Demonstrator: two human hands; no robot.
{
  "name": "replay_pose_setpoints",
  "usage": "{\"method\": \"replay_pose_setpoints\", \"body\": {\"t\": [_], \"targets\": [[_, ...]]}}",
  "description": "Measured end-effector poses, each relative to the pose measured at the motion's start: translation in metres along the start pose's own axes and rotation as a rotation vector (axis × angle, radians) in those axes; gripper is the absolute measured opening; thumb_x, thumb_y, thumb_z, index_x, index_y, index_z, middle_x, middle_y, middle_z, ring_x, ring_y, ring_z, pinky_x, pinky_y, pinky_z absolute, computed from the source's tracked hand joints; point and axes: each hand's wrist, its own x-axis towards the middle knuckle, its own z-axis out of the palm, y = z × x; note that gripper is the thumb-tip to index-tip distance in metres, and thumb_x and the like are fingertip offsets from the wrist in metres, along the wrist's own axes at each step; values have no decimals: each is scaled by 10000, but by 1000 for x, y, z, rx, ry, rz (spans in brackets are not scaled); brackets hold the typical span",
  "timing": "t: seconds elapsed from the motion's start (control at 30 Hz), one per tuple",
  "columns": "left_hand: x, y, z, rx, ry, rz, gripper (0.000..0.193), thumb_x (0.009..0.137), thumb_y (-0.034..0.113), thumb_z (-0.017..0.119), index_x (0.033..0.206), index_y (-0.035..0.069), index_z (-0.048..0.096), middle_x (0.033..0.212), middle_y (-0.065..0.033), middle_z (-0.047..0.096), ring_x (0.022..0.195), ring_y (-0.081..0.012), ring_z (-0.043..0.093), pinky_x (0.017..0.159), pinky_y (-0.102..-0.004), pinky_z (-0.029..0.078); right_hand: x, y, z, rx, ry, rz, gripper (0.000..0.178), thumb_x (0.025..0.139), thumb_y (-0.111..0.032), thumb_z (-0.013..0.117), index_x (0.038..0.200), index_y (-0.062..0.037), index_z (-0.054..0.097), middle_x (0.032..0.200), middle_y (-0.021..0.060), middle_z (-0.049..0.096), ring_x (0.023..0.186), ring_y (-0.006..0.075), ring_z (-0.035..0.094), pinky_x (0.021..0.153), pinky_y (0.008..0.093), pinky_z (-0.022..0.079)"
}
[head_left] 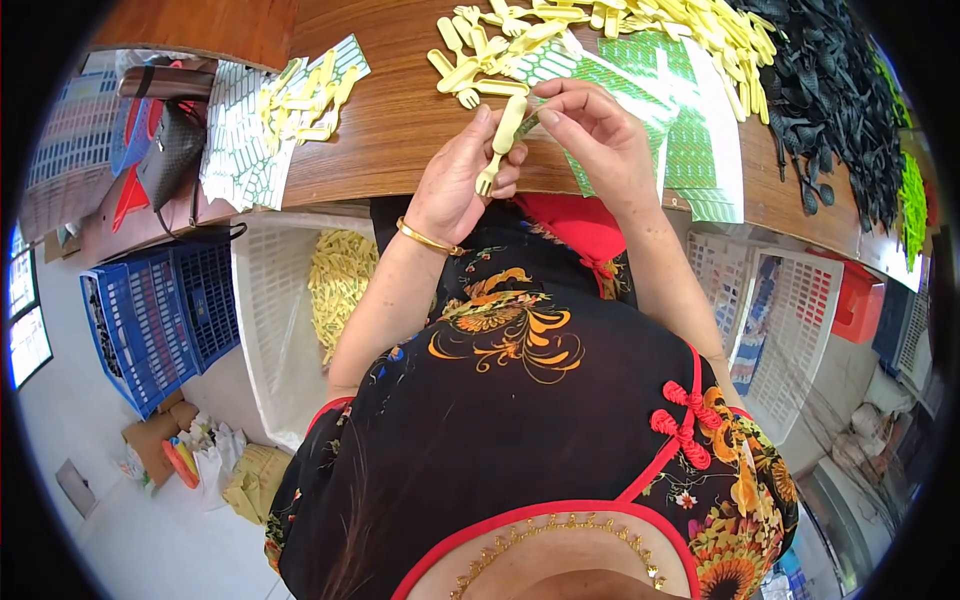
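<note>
I see my left hand (455, 180) with fingers closed around a pale yellow fork (502, 140), just above the worktop (390, 130) edge. My right hand (590, 130) fingers pinch a green-white sticker (533, 118) beside the fork.

Fork (503, 140): small, pale yellow plastic, one piece, with a flat handle and short tines; held nearly upright but leaning a little, tines pointing down toward the body and handle end up, above the near edge of the wooden table. Sticker (532, 118): small green-and-white label, pinched at the fork's upper handle and touching it, just beside the sheets of like green labels lying on the table.
</note>
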Motion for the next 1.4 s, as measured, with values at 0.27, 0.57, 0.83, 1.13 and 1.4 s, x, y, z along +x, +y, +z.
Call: {"method": "replay_pose_setpoints", "body": {"t": [0.27, 0.57, 0.83, 1.13, 1.4], "targets": [[0, -1, 4, -4, -48, -11, 462, 1086, 535, 390, 1157, 114, 569, 870, -6, 502, 600, -52, 374, 513, -205, 273, 1, -5, 1, -67, -40, -5, 109, 934, -80, 691, 1003, 0, 717, 1131, 86, 693, 1083, 149, 640, 980, 304, 497], [-3, 1, 9, -20, -59, -34, 473, 1080, 551, 392, 1131, 111, 558, 865, -6, 502, 569, -43, 348, 494, -201, 251, 1, -8, 3, -118, -16, -55, 128, 902, -124, 707, 943, -3, 720, 1032, 86, 728, 1025, 175, 671, 949, 324, 500], [-5, 1, 9, -39, -124, -46, 446, 1109, 502, 324, 1226, 128, 537, 896, -5, 475, 589, -37, 338, 504, -180, 266, 1, -6, 4, -128, -6, -60, 115, 896, -121, 709, 933, -12, 723, 1026, 89, 729, 1029, 192, 676, 955, 330, 501], [-10, 3, 20, 20, -75, -38, 309, 1102, 384, 455, 1190, 103, 548, 837, 31, 449, 584, -32, 348, 499, -191, 254, 2, -12, 5, -215, 0, -128, 110, 891, -118, 726, 932, -16, 723, 1013, 100, 725, 1019, 220, 683, 927, 344, 519], [-17, -10, 26, 225, -46, 134, 220, 1107, 248, 458, 1238, 87, 533, 811, 57, 414, 579, -23, 322, 514, -186, 263, 5, -22, 10, -650, 187, -513, 311, 805, -86, 808, 1076, -32, 664, 1090, 111, 661, 962, 238, 695, 858, 358, 549]]}}
